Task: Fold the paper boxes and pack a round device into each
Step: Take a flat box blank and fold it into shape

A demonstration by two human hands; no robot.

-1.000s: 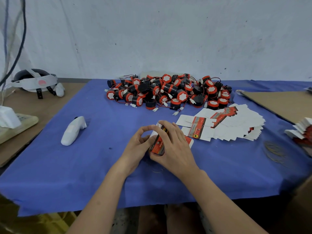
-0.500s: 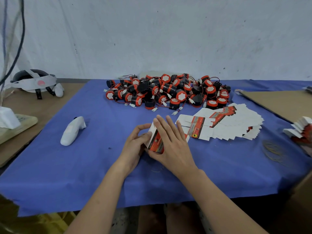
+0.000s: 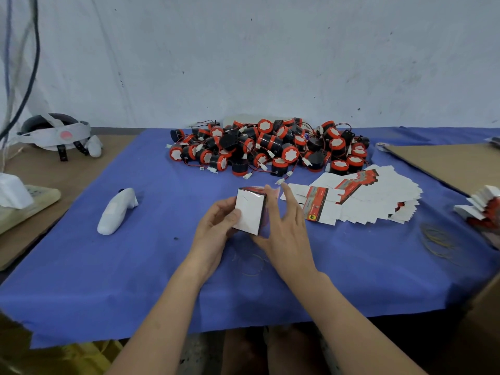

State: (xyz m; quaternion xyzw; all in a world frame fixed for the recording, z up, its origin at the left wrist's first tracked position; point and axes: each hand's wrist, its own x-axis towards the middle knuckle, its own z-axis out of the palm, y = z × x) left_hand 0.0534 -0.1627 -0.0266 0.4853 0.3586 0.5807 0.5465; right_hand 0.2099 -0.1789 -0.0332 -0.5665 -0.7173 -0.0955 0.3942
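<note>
The left grip [image 3: 216, 228] clasps the folded box [image 3: 249, 212], hiding its left side. The right grip [image 3: 288, 231], fingers straight and blurred, presses its right, well back from the bench [image 3: 108, 288] edge.

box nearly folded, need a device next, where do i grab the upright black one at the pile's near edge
Pinch the upright device across its black round wall, coming from above and the near side: it seems to stand on its red end, with the pile crowding behind.
</note>
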